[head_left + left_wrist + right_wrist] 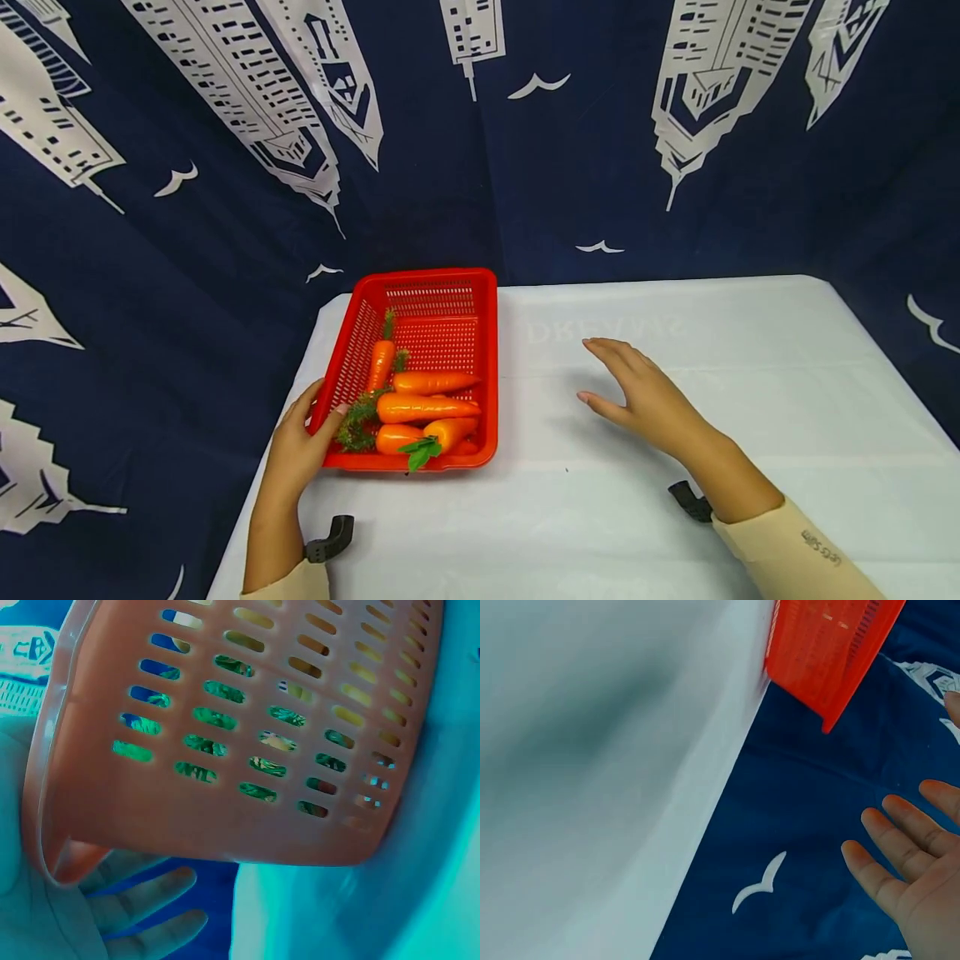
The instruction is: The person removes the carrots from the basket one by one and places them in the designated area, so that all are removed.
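A red plastic basket (pixel 487 367) with slotted walls stands on the white table, left of the middle in the head view. Several orange carrots (pixel 427 407) with green tops lie inside, mostly toward its near end. At the basket's left side, my left hand (pixel 292 442) holds the rim between thumb and fingers. The left wrist view has the basket's outer wall (pixel 225 825) close up, with left fingers (pixel 150 900) stretched out past the rim. My right hand (pixel 652 408) hovers over the table right of the basket, fingers spread and relaxed, holding nothing.
The white table (pixel 750 358) extends to the right of the basket and toward me. Behind it hangs a dark blue cloth (pixel 570 183) printed with white buildings and birds. Black wrist mounts (pixel 330 540) sit at both wrists.
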Available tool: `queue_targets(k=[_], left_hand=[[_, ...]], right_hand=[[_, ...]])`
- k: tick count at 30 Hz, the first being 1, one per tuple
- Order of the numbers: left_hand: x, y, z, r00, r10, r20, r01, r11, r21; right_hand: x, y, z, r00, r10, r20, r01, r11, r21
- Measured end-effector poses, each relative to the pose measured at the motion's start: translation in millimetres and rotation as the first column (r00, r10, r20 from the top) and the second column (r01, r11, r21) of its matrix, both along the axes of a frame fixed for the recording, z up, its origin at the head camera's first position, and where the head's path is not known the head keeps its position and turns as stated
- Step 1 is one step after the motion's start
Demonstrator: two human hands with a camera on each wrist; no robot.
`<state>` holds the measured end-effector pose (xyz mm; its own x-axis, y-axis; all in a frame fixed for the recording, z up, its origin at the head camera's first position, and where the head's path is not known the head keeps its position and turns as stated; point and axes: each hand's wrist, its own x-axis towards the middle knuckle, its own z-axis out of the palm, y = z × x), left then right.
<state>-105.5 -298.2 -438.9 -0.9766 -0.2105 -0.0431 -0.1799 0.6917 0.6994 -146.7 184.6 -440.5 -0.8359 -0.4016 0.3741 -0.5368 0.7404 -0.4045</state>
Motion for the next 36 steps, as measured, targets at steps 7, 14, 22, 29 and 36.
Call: queue_targets(k=[7,14,22,29,36], left_hand=[[11.1,-4.6,-7.5,0.999,0.022,0.039,-0.028,0.99,0.142],[18.8,-7.8,-15.5,1.0,-0.008,0.006,0.006,0.958,0.288],[27.7,-11.3,-21.4,0.999,-0.027,-0.029,0.037,0.902,0.429],[34.1,-13.0,-28.5,0.998,-0.038,-0.049,0.058,0.854,0.517],[34.3,-15.6,-35.3,0.993,-0.094,-0.071,0.118,0.814,0.568]], right_hand=[[6.5,-17,-5.6,0.998,0.059,-0.003,-0.059,0.997,-0.057],[12.7,-33,-6.6,0.994,0.106,-0.003,-0.106,0.991,-0.081],[20.4,-48,-8.2,0.989,0.143,0.039,-0.137,0.983,-0.124],[26.7,-61,-8.1,0.983,0.17,0.069,-0.157,0.974,-0.162],[29.8,-74,-7.1,0.972,0.213,0.096,-0.191,0.961,-0.199]])
